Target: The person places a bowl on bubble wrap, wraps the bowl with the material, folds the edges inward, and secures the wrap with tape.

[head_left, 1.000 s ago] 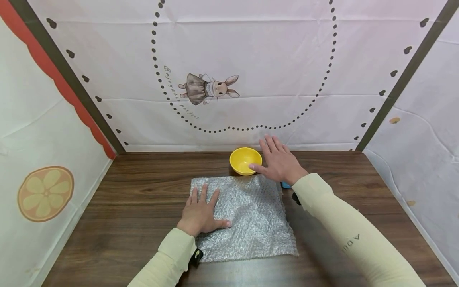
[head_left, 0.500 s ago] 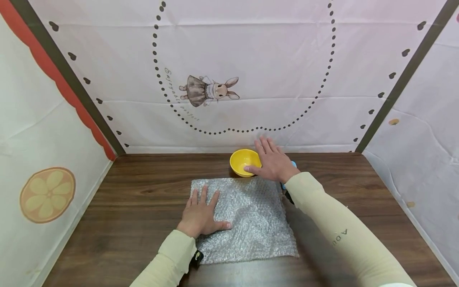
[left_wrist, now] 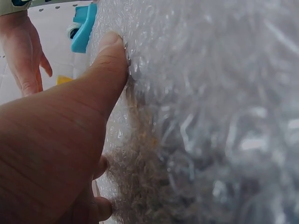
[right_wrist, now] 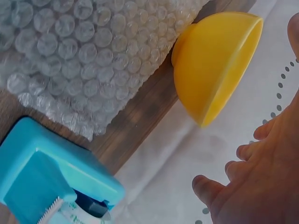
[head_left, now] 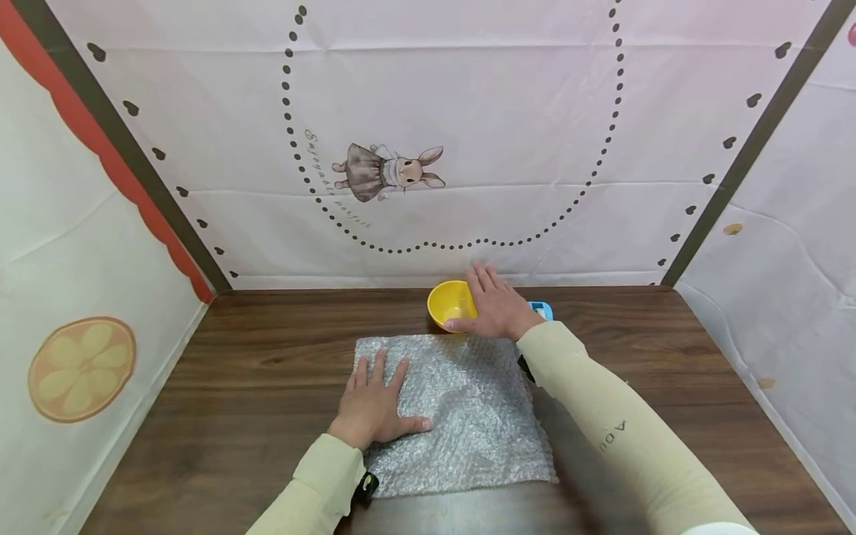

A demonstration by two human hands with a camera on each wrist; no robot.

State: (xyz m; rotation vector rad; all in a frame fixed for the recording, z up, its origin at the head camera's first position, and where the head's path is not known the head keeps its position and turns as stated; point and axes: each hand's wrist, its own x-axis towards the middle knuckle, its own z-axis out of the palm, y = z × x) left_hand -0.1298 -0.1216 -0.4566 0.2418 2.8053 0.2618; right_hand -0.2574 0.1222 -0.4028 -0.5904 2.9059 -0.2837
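Note:
A sheet of bubble wrap (head_left: pixel 475 416) lies spread on the wooden table. My left hand (head_left: pixel 374 409) rests on its left part, fingers spread and thumb pointing right. Behind the sheet's far edge stands a small yellow bowl (head_left: pixel 444 301), upright. My right hand (head_left: pixel 498 308) is held over the bowl's right side with straight fingers, covering part of it in the head view. It holds nothing; in the right wrist view, space shows between the fingers (right_wrist: pixel 261 186) and the bowl (right_wrist: pixel 210 65). A blue tape dispenser (right_wrist: pixel 56 163) sits beside the sheet's far right corner, mostly hidden by the right arm in the head view.
The brown table (head_left: pixel 267 416) meets a white printed cloth wall (head_left: pixel 508 148) just behind the bowl. Similar cloth walls (head_left: pixel 80 260) rise at left and right. The right sleeve (head_left: pixel 622 416) reaches across the table's right side.
My right hand has moved left and a little nearer, covering more of the bowl and uncovering part of the tape dispenser. The left hand has stayed on the bubble wrap.

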